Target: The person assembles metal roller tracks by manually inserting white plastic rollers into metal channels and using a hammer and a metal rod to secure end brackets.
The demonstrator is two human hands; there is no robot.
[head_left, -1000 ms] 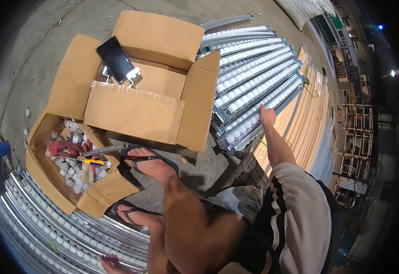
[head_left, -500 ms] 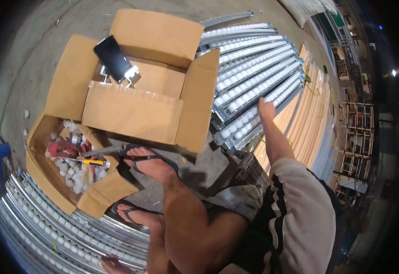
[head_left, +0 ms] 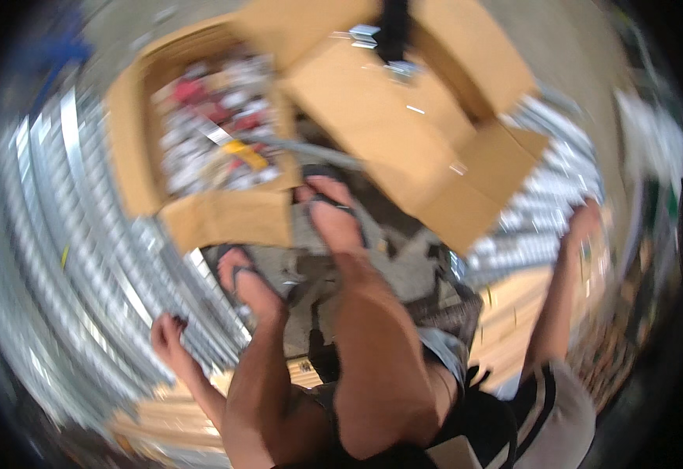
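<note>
Though blurred, ribbed silvery rails (head_left: 91, 250) near left hand (head_left: 171, 344), right hand (head_left: 584, 220); fingers' grip unclear.

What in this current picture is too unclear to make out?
Right hand: head view, motion blur hides whether it touches the metal rails.
Left hand: head view, blur hides whether it holds anything.
White pieces: head view, blur hides their exact shapes.
Dark object: head view, cut off by the top edge.

left hand (head_left: 171, 338) near left roller rails (head_left: 83, 234) | right hand (head_left: 584, 221) near right roller rails (head_left: 546, 184) | open carton (head_left: 365, 109) between
</note>
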